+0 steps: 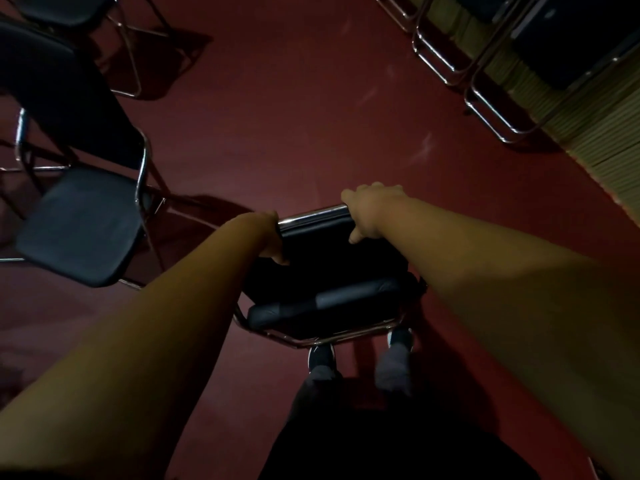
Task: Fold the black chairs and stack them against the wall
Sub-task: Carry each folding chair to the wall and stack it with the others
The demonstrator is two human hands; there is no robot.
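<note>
A black chair point(329, 271) with a chrome frame stands right in front of me, over my feet. It looks folded or nearly folded, its seat edge turned up toward me. My left hand point(273, 237) grips the left end of its chrome top bar. My right hand point(370, 209) grips the right end of the same bar, fingers curled over it. Several folded black chairs point(502, 57) lean against the wall at the upper right.
An unfolded black chair point(83, 223) stands at the left, with another one point(69, 15) behind it at the top left. Dark red floor point(294, 116) lies between me and the wall stack. The wall's pale ribbed base point(606, 150) runs along the right.
</note>
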